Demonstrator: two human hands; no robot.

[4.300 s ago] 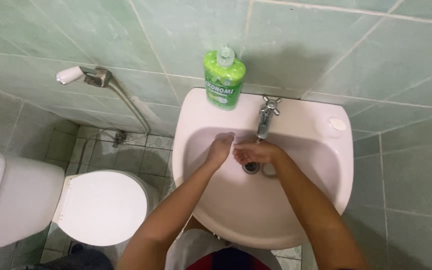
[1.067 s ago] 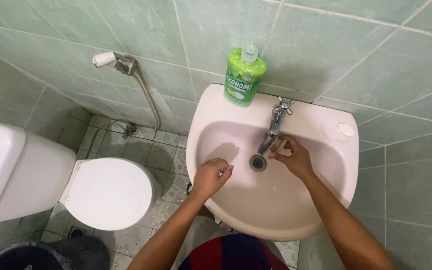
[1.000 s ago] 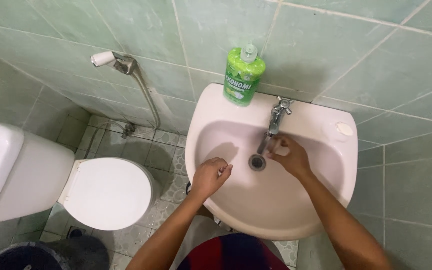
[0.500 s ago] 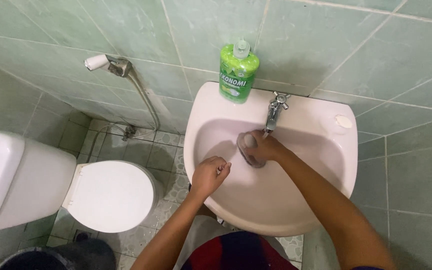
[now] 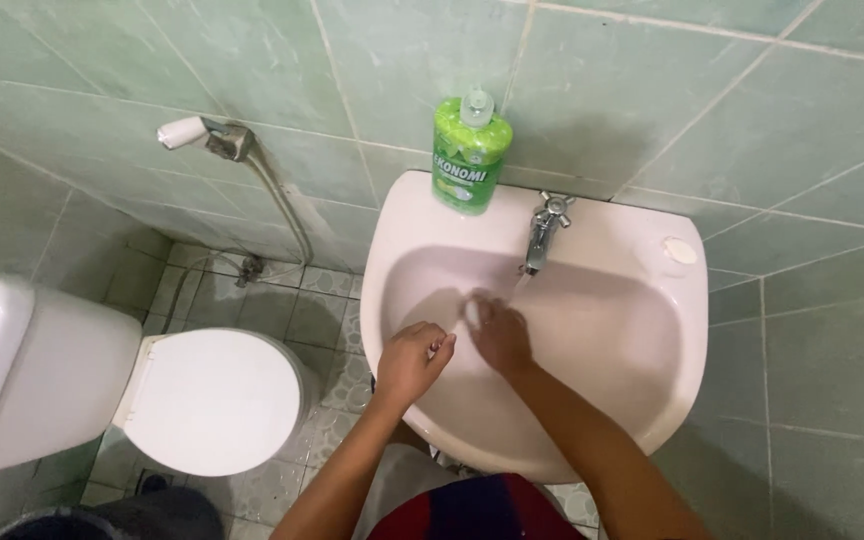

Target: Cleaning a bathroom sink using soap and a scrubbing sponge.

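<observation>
Both my hands are over the bowl of a pale pink wall sink (image 5: 652, 400). My left hand (image 5: 412, 360) hangs above the bowl's left side with its fingers curled in and nothing visible in them. My right hand (image 5: 500, 338) is just beside it, back up, below the metal tap (image 5: 544, 228). A small pale thing (image 5: 472, 312) is pinched at its fingertips; I cannot tell what it is. The two hands are almost touching. Under them the drain is hidden.
A green soap bottle (image 5: 467, 155) stands on the sink's back ledge, and a small white piece (image 5: 680, 250) lies on the right ledge. To the left are a white toilet (image 5: 212, 400), its tank (image 5: 12, 370), a wall sprayer (image 5: 192, 132) and a dark bin (image 5: 82, 520).
My right hand has come back from the tap and drain toward the bowl's middle, ending next to my left hand. The view has shifted slightly to the left.
</observation>
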